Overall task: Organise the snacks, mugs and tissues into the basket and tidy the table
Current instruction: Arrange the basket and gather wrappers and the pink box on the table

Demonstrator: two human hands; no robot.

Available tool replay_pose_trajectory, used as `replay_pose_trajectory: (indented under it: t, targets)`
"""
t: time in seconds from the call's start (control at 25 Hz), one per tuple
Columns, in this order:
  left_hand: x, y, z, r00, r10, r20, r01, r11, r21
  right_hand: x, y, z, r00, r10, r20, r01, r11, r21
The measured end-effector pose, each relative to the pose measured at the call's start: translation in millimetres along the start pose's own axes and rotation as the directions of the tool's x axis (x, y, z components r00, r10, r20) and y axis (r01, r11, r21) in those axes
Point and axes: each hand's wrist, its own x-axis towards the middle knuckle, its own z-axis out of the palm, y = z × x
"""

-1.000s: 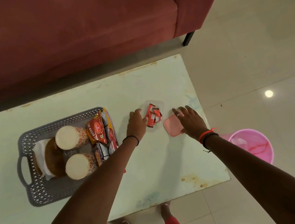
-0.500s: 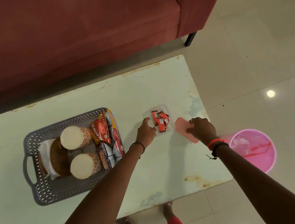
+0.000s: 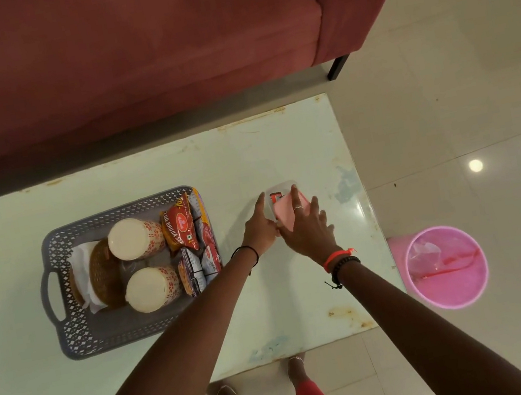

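Observation:
A small clear container (image 3: 280, 187) with red snack sachets stands on the pale table (image 3: 144, 374), right of the grey basket (image 3: 67, 335). My right hand (image 3: 308, 230) presses a pink lid (image 3: 286, 213) down onto it with straight, spread fingers. My left hand (image 3: 259, 228) touches the container's left side, index finger stretched along it. In the basket are two white patterned mugs (image 3: 134, 237) (image 3: 151, 289), red and dark snack packets (image 3: 180, 227) along the right wall, and white tissues (image 3: 80, 260) under a brown round item (image 3: 103, 273) at the left.
A pink bin (image 3: 447, 265) with clear and red wrappers inside stands on the tiled floor just off the table's right edge. A dark red sofa (image 3: 121, 47) runs along the table's far side. My feet show under the near edge.
My right hand lifted the pink lid from the table and brought it left over the container. My left hand stayed at the container's left side. The view has shifted slightly.

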Motion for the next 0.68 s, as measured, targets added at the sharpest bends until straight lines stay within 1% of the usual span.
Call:
replay_pose_trajectory:
  t: [0.08, 0.16, 0.24, 0.4, 0.56, 0.68]
  targets:
    - [0, -1, -2, 1.0, -0.003, 0.003, 0.003, 1.0, 0.007, 2, -1, 0, 0.999, -0.008, 0.051, 0.007, 1.0, 0.029]
    - [0, -1, -4, 1.0, -0.015, 0.018, 0.015, 1.0, -0.017, 3, 0, -1, 0.995, -0.047, 0.086, 0.045, 0.999, 0.024]
    - [-1, -2, -4, 1.0, -0.021, 0.023, 0.022, 0.999, -0.043, 5, 0, -4, 0.997, -0.054, 0.062, 0.053, 0.998, 0.029]
    - [-2, -1, -1, 0.999, -0.041, 0.024, 0.042, 0.997, -0.065, 13, -8, -12, 1.0, -0.018, 0.006, 0.017, 0.996, 0.091]
    - [-1, 6, 1, 0.999, -0.054, -0.002, 0.054, 0.994, -0.091, 15, -13, -12, 1.0, -0.024, 0.0, 0.024, 1.0, -0.016]
    - [-1, 6, 3, 0.999, -0.024, -0.024, 0.022, 0.998, -0.057, 16, -11, -11, 1.0, -0.025, 0.0, 0.025, 1.0, -0.006]
